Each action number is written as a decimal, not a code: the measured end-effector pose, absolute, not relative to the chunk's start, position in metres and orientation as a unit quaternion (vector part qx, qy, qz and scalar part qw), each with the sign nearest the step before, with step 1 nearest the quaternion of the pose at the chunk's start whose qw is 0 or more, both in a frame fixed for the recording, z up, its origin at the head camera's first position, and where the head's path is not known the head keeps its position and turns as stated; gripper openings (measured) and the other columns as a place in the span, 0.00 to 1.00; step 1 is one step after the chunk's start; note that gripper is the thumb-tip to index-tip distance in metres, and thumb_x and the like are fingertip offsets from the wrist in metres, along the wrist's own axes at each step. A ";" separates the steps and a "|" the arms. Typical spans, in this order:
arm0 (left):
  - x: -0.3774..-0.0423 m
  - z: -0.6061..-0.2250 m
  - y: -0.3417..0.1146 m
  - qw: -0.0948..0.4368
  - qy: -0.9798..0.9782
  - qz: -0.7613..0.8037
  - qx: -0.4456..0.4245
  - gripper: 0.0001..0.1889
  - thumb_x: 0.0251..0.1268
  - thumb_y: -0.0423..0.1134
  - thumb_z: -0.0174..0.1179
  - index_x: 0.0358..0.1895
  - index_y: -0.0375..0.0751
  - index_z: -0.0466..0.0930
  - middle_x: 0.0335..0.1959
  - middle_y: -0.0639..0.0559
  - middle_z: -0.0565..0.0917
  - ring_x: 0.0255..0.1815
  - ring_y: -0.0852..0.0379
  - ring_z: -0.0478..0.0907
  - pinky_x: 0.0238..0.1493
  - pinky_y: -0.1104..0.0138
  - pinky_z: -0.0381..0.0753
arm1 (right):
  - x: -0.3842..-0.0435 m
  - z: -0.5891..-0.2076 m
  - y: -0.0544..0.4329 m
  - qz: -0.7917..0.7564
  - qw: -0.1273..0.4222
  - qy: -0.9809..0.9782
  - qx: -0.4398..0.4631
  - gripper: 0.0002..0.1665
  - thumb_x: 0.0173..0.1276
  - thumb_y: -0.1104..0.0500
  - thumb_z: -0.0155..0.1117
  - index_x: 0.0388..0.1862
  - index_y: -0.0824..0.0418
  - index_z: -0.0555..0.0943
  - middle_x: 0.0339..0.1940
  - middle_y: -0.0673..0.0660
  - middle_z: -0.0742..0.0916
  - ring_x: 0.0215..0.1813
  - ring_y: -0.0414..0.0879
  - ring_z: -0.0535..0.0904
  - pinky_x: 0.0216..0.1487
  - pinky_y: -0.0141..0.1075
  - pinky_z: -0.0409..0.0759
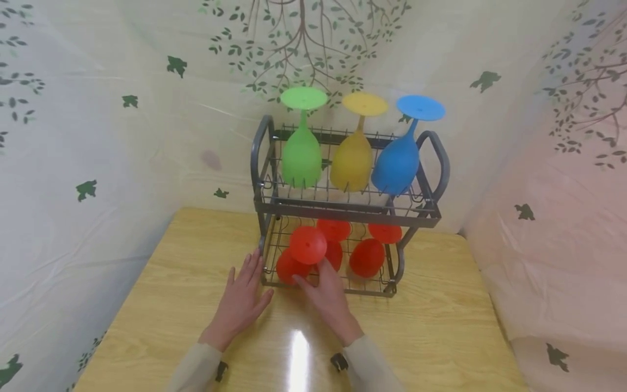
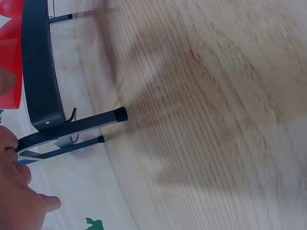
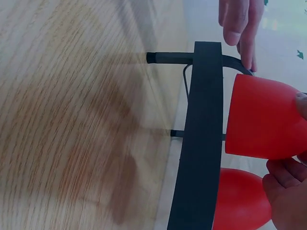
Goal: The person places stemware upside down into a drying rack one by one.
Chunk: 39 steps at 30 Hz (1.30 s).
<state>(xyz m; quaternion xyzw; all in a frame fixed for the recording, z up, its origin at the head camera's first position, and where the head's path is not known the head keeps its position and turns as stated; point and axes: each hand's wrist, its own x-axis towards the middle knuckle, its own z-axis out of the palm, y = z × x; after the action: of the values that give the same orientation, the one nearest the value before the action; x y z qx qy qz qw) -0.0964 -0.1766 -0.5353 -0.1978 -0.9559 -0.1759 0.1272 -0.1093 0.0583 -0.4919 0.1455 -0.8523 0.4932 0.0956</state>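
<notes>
A dark two-tier wire rack (image 1: pixel 348 209) stands on the table. My right hand (image 1: pixel 331 296) holds a red wine glass (image 1: pixel 307 245) upside down at the front left of the lower tier, thumb and fingers on either side. In the right wrist view, that red glass has its rim close to the rack's front bar (image 3: pixel 204 120). My left hand (image 1: pixel 241 299) touches the rack's left side with fairly straight fingers, thumb held apart. Two more red glasses (image 1: pixel 367 258) sit inverted on the lower tier, one partly hidden behind the held glass.
On the upper tier, a green glass (image 1: pixel 301 158), a yellow glass (image 1: pixel 351 163) and a blue glass (image 1: pixel 398 166) stand upside down, the blue one tilted. A wooden table (image 1: pixel 431 326) bears the rack. Leaf-patterned cloth (image 1: pixel 147 136) hangs behind.
</notes>
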 end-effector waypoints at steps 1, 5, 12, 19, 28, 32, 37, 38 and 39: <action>-0.097 -0.535 -0.176 0.125 -0.956 -0.175 -0.197 0.43 0.73 0.53 0.59 0.79 0.27 0.55 0.85 0.39 0.48 0.83 0.37 0.51 0.74 0.31 0.53 | -0.111 -0.493 0.058 0.494 0.090 -0.853 0.145 0.40 0.65 0.57 0.78 0.73 0.48 0.71 0.68 0.48 0.82 0.67 0.46 0.79 0.66 0.51 0.79; -0.098 -0.536 -0.176 0.119 -0.959 -0.166 -0.196 0.44 0.72 0.52 0.61 0.79 0.28 0.55 0.85 0.39 0.48 0.83 0.37 0.51 0.74 0.31 0.53 | -0.118 -0.497 0.055 0.489 0.076 -0.857 0.140 0.42 0.66 0.56 0.77 0.75 0.45 0.69 0.71 0.45 0.80 0.69 0.45 0.77 0.66 0.51 0.79; -0.099 -0.536 -0.176 0.123 -0.959 -0.159 -0.200 0.43 0.71 0.51 0.62 0.79 0.27 0.56 0.85 0.39 0.49 0.82 0.37 0.52 0.74 0.31 0.54 | -0.126 -0.502 0.049 0.462 0.072 -0.875 0.129 0.42 0.66 0.55 0.77 0.76 0.46 0.69 0.72 0.47 0.79 0.72 0.46 0.75 0.69 0.50 0.76; -0.100 -0.535 -0.176 0.124 -0.960 -0.151 -0.203 0.43 0.70 0.51 0.63 0.78 0.25 0.58 0.84 0.37 0.50 0.82 0.36 0.53 0.71 0.30 0.60 | -0.133 -0.504 0.042 0.441 0.072 -0.886 0.124 0.44 0.66 0.56 0.77 0.78 0.47 0.67 0.73 0.50 0.78 0.72 0.49 0.75 0.69 0.53 0.76; -0.100 -0.536 -0.177 0.121 -0.958 -0.160 -0.205 0.43 0.70 0.50 0.64 0.78 0.25 0.57 0.85 0.38 0.49 0.82 0.36 0.53 0.72 0.31 0.57 | -0.140 -0.507 0.033 0.420 0.054 -0.899 0.109 0.42 0.68 0.53 0.75 0.78 0.48 0.68 0.73 0.50 0.79 0.72 0.48 0.76 0.71 0.50 0.75; -0.101 -0.535 -0.177 0.123 -0.957 -0.160 -0.209 0.44 0.70 0.50 0.64 0.78 0.25 0.58 0.84 0.37 0.50 0.82 0.36 0.53 0.72 0.31 0.58 | -0.142 -0.509 0.031 0.425 0.061 -0.897 0.109 0.43 0.67 0.54 0.76 0.78 0.49 0.67 0.73 0.51 0.79 0.72 0.49 0.76 0.71 0.49 0.75; -0.102 -0.535 -0.176 0.121 -0.957 -0.161 -0.210 0.44 0.70 0.50 0.64 0.78 0.25 0.57 0.84 0.37 0.50 0.82 0.36 0.53 0.72 0.32 0.59 | -0.143 -0.509 0.030 0.425 0.060 -0.897 0.108 0.46 0.68 0.53 0.76 0.80 0.47 0.64 0.74 0.50 0.77 0.72 0.49 0.75 0.71 0.50 0.74; -0.102 -0.535 -0.176 0.119 -0.957 -0.163 -0.210 0.44 0.70 0.50 0.64 0.78 0.25 0.57 0.84 0.37 0.49 0.82 0.36 0.53 0.72 0.32 0.59 | -0.143 -0.509 0.030 0.425 0.059 -0.897 0.108 0.46 0.68 0.53 0.75 0.81 0.46 0.64 0.75 0.49 0.77 0.73 0.48 0.75 0.71 0.50 0.74; -0.101 -0.534 -0.175 0.115 -0.957 -0.165 -0.209 0.44 0.70 0.50 0.64 0.78 0.25 0.57 0.84 0.37 0.49 0.82 0.36 0.53 0.72 0.32 0.59 | -0.142 -0.510 0.030 0.424 0.060 -0.897 0.108 0.46 0.68 0.53 0.75 0.81 0.46 0.63 0.75 0.49 0.76 0.73 0.47 0.74 0.71 0.49 0.74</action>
<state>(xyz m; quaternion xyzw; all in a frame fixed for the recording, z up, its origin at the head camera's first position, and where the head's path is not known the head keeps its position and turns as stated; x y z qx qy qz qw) -0.1015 -0.1754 -0.5343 -0.2091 -0.9569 -0.1650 0.1155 -0.1423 0.0302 -0.5096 0.1076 -0.8974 0.4236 0.0604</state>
